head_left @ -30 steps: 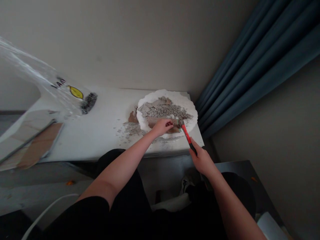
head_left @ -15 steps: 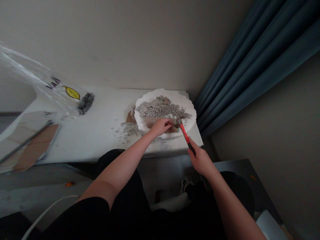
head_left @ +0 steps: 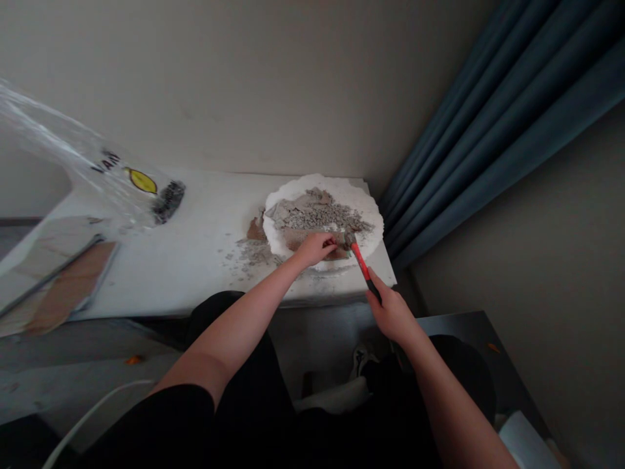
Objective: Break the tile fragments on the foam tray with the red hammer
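A small hammer (head_left: 360,264) with a red and black handle rests its metal head on a white foam slab (head_left: 364,202) at the right end of a white tabletop (head_left: 195,254). My right hand (head_left: 393,316) is wrapped round the handle's black end. On the slab lies a heap of grey and brown broken tile pieces (head_left: 315,215). My left hand (head_left: 317,247) has its fingers curled on a brown piece just left of the hammer head.
Grey crumbs (head_left: 249,251) are scattered on the tabletop left of the slab. A clear plastic bag (head_left: 97,176) with a yellow label lies at the left, with flat brown tiles (head_left: 58,280) below it. A blue curtain (head_left: 488,130) hangs at the right. My legs are under the table's edge.
The hammer head and both hands have stayed almost in place on the slab; the view has shifted slightly.
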Demonstrator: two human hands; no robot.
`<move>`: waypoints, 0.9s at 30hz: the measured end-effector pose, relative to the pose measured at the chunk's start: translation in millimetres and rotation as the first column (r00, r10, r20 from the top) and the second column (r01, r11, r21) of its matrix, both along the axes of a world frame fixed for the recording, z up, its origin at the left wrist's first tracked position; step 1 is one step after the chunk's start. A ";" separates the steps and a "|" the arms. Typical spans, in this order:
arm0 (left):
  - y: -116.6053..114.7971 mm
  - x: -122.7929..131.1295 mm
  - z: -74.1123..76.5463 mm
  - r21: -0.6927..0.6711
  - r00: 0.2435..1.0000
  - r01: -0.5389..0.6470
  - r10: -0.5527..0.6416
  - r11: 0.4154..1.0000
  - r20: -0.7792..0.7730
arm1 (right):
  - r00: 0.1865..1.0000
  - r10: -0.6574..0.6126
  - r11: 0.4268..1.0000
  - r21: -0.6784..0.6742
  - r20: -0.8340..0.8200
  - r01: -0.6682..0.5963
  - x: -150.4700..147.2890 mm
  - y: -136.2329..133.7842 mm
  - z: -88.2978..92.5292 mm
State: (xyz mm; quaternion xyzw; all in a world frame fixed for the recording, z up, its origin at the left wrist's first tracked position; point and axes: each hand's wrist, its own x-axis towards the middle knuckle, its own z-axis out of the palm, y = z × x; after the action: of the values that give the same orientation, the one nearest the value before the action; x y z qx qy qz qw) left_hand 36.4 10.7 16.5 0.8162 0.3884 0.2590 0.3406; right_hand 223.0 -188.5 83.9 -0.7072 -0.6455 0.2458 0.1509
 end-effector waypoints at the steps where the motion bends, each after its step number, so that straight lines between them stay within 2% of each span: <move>1: 0.0 -0.3 0.3 0.038 1.000 0.010 -0.010 0.999 -0.021 | 1.000 0.002 1.000 -0.001 0.007 -0.002 0.0 0.1 -0.1; 4: 0.5 -1.1 0.7 0.119 0.997 0.050 -0.041 0.992 -0.070 | 1.000 0.007 1.000 0.002 0.014 -0.007 -0.2 0.6 0.0; 9: 1.4 -1.9 0.5 0.107 0.995 0.086 -0.080 0.991 -0.064 | 1.000 0.003 1.000 0.007 0.013 -0.003 0.9 1.8 -1.3; 14: 0.7 -1.1 2.4 0.117 0.995 0.071 -0.062 0.991 -0.082 | 0.997 -0.001 0.995 0.103 -0.083 0.009 0.5 -3.8 3.2; 18: -0.7 -0.1 -0.4 0.095 0.999 0.009 -0.005 0.995 -0.043 | 0.984 0.022 0.984 0.179 -0.178 0.011 -4.7 -10.9 12.8; 23: -1.5 0.6 -6.8 0.040 1.000 -0.021 0.020 0.999 0.007 | 0.981 0.051 0.987 0.160 -0.188 -0.020 -11.6 -12.6 17.1; 27: -0.7 0.7 -9.5 0.054 0.999 -0.015 0.013 0.998 0.030 | 0.978 0.031 0.985 0.170 -0.205 0.005 -12.4 -13.1 19.8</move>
State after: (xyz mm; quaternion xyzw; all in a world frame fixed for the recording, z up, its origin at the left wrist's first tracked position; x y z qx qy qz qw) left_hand 37.2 10.0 7.0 0.8184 0.3819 0.2838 0.3221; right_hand 210.6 -201.6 103.7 -0.6581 -0.6496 0.2630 0.2752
